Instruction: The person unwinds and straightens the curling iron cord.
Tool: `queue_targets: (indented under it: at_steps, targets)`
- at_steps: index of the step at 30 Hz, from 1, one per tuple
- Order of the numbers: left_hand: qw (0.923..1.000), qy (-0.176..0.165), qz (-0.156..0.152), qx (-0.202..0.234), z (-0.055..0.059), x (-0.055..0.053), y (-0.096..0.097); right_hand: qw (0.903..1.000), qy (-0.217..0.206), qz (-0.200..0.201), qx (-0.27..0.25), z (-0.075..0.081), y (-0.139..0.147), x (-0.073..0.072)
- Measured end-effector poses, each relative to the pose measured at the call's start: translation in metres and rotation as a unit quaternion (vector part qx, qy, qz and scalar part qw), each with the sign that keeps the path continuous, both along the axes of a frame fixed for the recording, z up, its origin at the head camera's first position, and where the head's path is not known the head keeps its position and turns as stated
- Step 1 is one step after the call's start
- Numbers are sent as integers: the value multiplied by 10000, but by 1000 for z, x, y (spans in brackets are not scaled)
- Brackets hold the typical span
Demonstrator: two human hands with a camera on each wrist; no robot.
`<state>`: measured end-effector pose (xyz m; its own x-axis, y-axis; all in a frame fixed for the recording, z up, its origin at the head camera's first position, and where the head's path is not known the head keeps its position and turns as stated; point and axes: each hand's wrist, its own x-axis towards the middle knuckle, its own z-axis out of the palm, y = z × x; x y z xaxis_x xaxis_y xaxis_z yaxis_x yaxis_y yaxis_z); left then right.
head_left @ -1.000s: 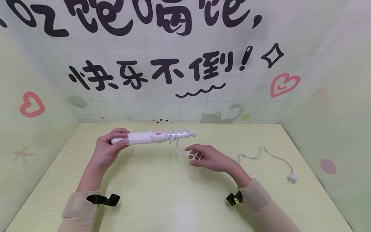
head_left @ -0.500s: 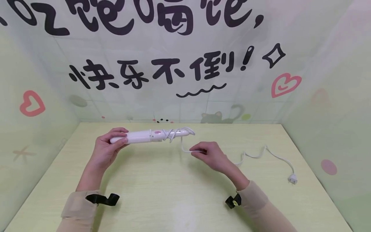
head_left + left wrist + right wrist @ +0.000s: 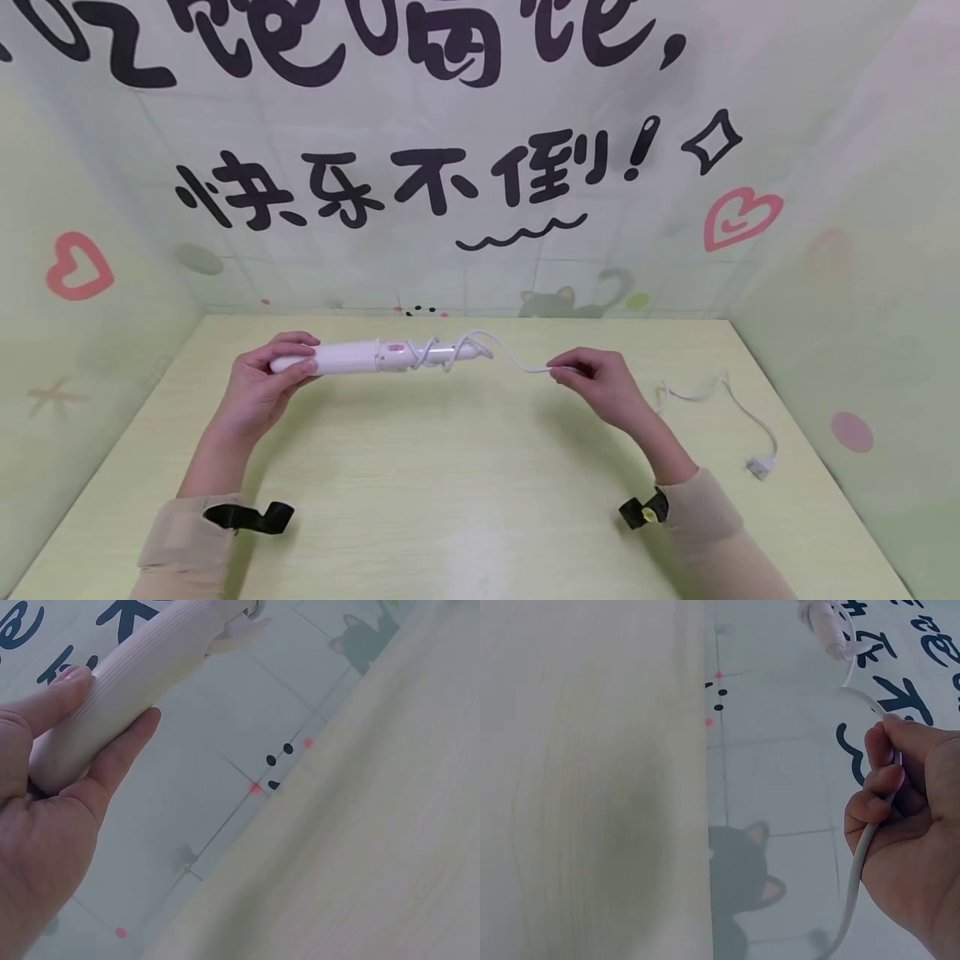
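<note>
My left hand (image 3: 255,387) grips the thick end of a white hair iron (image 3: 348,357) and holds it level above the table. In the left wrist view, the thumb and fingers lie around the smooth, ribbed barrel (image 3: 131,682). A white power cord (image 3: 517,362) is wound in loops about the slimmer handle, which has a pink button. My right hand (image 3: 606,387) pinches the cord between thumb and fingers, to the right of the iron. In the right wrist view, the cord (image 3: 851,900) runs through the curled fingers and hangs below them.
The cord's loose end lies in bends on the right of the pale wooden table (image 3: 450,475), ending in a two-pin plug (image 3: 761,467). Printed sheets (image 3: 360,275) form walls at the back and on both sides.
My right hand has closed on the cord and moved right and up, drawing out the stretch between it and the iron. My left hand and the iron have shifted slightly left.
</note>
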<state>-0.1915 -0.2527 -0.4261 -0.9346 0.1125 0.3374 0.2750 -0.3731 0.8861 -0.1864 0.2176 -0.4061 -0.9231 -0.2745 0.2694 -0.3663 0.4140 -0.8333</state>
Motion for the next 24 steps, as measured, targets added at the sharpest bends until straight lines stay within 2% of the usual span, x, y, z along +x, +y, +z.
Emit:
queue_targets:
  at_steps: [4, 7, 12, 18, 24]
  targets:
    - [10000, -2, -10, -88, -3, 0, -3, 10000, 32, -67, -37, 4, 12, 1]
    - [9999, -26, 22, -97, -5, 1, -7, 9999, 91, 38, -111, 8, 20, 2]
    - [9996, -101, 149, 199, -9, 1, -12, 9994, 5, 339, -98, 10, 34, 3]
    - [9984, 20, 266, 490, -9, 0, -19, 9983, -173, 548, 52, 10, 45, 3]
    - [9986, 42, 181, 502, -8, 3, -24, 9980, -357, 353, 378, 1, 52, -2]
